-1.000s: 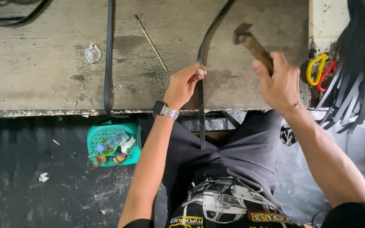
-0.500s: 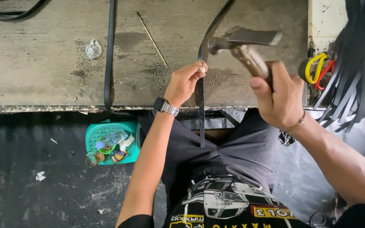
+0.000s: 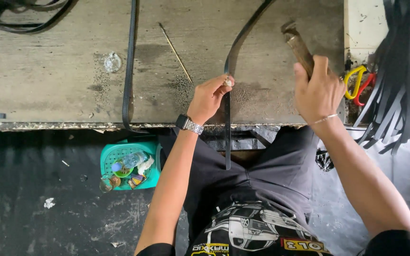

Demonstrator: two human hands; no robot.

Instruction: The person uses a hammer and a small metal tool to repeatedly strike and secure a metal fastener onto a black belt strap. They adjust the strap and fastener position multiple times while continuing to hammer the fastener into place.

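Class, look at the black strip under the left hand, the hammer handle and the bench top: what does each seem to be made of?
Black strip: probably rubber or leather; matte, limp over the edge.
Hammer handle: likely wood; brown, worn.
Bench top: worn, stained grey; wood or concrete, unclear.

Left hand (image 3: 209, 97) fingers pinched; right hand (image 3: 318, 90) fisted, raised.

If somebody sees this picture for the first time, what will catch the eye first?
Probably the right hand, raised over the worn workbench with a hammer. Just left of it, the left hand pinches a black strap against the bench edge. A green basket of small items sits on the dark floor below.
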